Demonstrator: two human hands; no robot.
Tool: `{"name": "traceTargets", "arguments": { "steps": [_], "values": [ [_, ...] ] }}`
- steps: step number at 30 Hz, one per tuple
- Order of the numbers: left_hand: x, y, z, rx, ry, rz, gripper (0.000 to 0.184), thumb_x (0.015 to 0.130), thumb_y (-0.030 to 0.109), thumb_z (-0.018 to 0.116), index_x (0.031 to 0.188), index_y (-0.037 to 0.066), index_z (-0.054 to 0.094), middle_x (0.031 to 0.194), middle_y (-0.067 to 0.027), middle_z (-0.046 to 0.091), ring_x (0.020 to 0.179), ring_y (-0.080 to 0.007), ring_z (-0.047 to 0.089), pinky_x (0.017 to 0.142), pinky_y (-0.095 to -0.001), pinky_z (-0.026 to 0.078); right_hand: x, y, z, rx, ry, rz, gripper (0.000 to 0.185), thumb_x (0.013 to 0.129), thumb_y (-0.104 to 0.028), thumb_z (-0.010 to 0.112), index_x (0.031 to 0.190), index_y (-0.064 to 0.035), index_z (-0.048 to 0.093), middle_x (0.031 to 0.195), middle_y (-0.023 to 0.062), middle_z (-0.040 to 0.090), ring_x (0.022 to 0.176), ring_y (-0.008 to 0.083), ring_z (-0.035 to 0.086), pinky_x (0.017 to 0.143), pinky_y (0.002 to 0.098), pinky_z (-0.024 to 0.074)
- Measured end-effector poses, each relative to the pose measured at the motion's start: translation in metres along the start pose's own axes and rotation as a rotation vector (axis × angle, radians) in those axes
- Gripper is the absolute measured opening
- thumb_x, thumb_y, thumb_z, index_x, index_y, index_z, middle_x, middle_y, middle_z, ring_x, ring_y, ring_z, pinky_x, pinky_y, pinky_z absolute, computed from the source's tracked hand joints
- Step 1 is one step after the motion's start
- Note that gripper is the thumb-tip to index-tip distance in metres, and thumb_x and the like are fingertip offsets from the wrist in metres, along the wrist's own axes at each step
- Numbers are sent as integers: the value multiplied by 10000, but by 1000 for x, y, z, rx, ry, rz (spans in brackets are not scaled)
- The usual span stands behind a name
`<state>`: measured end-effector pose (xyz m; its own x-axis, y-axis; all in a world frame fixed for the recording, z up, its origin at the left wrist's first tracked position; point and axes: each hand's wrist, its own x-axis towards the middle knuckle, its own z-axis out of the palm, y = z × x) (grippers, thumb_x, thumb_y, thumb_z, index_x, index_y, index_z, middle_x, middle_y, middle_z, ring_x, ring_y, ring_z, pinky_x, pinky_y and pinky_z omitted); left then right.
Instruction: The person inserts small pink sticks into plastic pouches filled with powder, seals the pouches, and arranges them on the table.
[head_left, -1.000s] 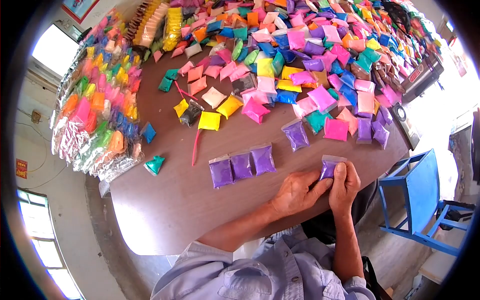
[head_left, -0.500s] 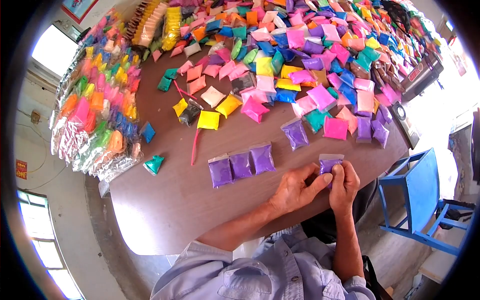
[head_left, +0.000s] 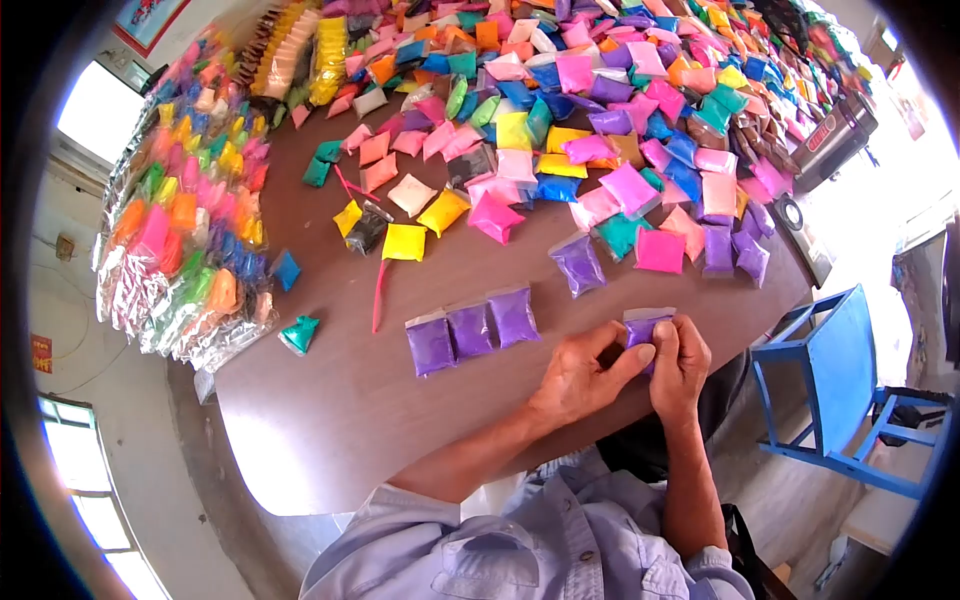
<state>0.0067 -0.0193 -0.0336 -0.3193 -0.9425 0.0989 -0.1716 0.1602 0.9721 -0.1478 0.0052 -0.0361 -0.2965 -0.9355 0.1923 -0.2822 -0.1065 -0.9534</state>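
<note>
Between my two hands, near the table's front edge, is a small clear plastic packet of purple material (head_left: 645, 325), its clear top strip pointing away from me. My left hand (head_left: 590, 372) grips its left side, with the thumb across the front. On its right side, my right hand (head_left: 680, 365) pinches it with curled fingers. Left of my hands, three purple packets (head_left: 471, 330) lie side by side in a row. Another single purple packet (head_left: 578, 265) rests farther back, beyond my hands.
A large heap of colourful packets (head_left: 610, 110) covers the back of the brown table (head_left: 330, 400). Bundles of filled bags (head_left: 190, 220) line its left edge. A teal packet (head_left: 299, 335) and a red strip (head_left: 378, 297) lie at left. To the right stands a blue chair (head_left: 835, 380).
The whole view has shifted slightly, so most things sit a little farther left. Both hands keep hold of the same purple packet, with hardly any change in grip.
</note>
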Motion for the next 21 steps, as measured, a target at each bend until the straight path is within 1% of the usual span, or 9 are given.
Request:
{"name": "traceTargets", "arguments": {
  "steps": [2, 6, 8, 9, 12, 14, 18, 20, 21],
  "values": [
    [0, -15, 5, -96, 42, 7, 247, 981, 185, 755, 892, -20, 650, 676, -116, 607, 596, -137, 538, 558, -362, 478, -1, -1, -1, 5, 1, 15, 225, 1075, -161, 583, 964, 15, 668, 771, 40, 624, 731, 110, 548, 672, 313, 477],
    [2, -13, 2, -115, 105, 80, 251, 977, 156, 753, 859, -28, 629, 674, -105, 592, 616, -122, 537, 557, -357, 473, 2, -7, 1, -23, -69, -64, 248, 1082, -178, 575, 959, 18, 665, 743, 42, 594, 712, 111, 529, 659, 312, 459],
    [2, -15, -2, -47, 27, 32, 172, 1019, 120, 710, 1109, -27, 726, 839, -39, 701, 778, -84, 620, 684, -307, 539, 3, -6, 2, 4, -88, -70, 253, 1083, -183, 573, 957, 17, 662, 738, 40, 579, 707, 111, 518, 652, 312, 449],
    [2, -13, -4, -45, 33, 33, 172, 1019, 120, 710, 1109, -27, 726, 839, -39, 701, 778, -84, 620, 684, -307, 539, 3, -4, 2, 10, -97, -53, 258, 1083, -184, 570, 942, 16, 651, 735, 38, 564, 705, 110, 504, 646, 312, 439],
    [2, -7, -4, 32, 61, 111, 156, 1014, 116, 716, 1074, -28, 719, 822, -32, 697, 761, -83, 605, 660, -323, 530, 4, -7, 5, 29, -74, -34, 265, 1081, -179, 570, 904, 11, 619, 732, 34, 536, 704, 108, 477, 637, 310, 425],
    [3, -6, 1, -66, 122, 126, 238, 969, 139, 757, 852, -25, 630, 699, -140, 605, 626, -142, 562, 560, -367, 478, 3, -8, 5, 42, -41, -32, 270, 1079, -173, 572, 881, 8, 598, 731, 32, 523, 706, 106, 465, 635, 307, 420],
    [0, -3, -3, -55, 32, -9, 242, 981, 171, 750, 879, -21, 643, 702, -134, 612, 615, -147, 561, 560, -367, 480, 2, -8, 1, 6, -27, -37, 277, 1070, -153, 588, 847, 7, 554, 732, 29, 514, 715, 95, 452, 635, 301, 418],
    [0, -5, -6, -82, -29, -33, 171, 1033, 153, 703, 1048, -17, 709, 773, -19, 636, 743, -59, 561, 631, -288, 499, 1, -7, 1, -25, -14, -46, 279, 1067, -149, 595, 840, 6, 544, 734, 25, 512, 719, 93, 448, 634, 299, 417],
    [0, -7, -5, -83, -27, -32, 171, 1033, 153, 703, 1048, -17, 709, 773, -19, 636, 743, -59, 561, 631, -288, 499, 0, -3, 0, -29, -18, -57, 264, 1065, -149, 599, 856, 9, 565, 736, 24, 521, 720, 90, 456, 637, 297, 421]
  ]
}}
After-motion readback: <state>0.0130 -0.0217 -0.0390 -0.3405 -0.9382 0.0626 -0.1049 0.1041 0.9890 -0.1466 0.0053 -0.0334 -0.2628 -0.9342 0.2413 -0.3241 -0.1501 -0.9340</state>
